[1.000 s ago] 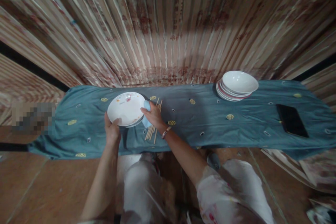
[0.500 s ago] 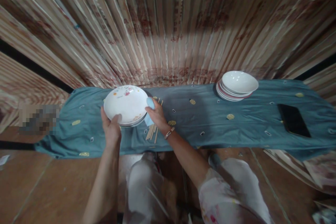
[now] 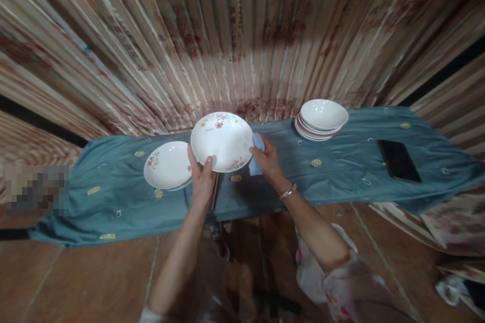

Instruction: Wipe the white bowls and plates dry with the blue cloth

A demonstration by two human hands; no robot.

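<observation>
I see the flowered plate (image 3: 222,144) held over the tabletop (image 3: 117,176), near rim pinched in the left grip (image 3: 202,176), right grip (image 3: 267,159) clutching a blue cloth (image 3: 256,165) against its edge, and a thumb slipping on smooth glaze could drop it towards the stacked plates (image 3: 168,165) alongside.

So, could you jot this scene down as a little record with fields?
Left hand: grips the flowered plate
Right hand: holds a blue cloth against that plate's right edge
Left side: plate stack
Right side: bowl stack, dark flat object
Surface: teal table cover
Backdrop: patterned curtain
</observation>
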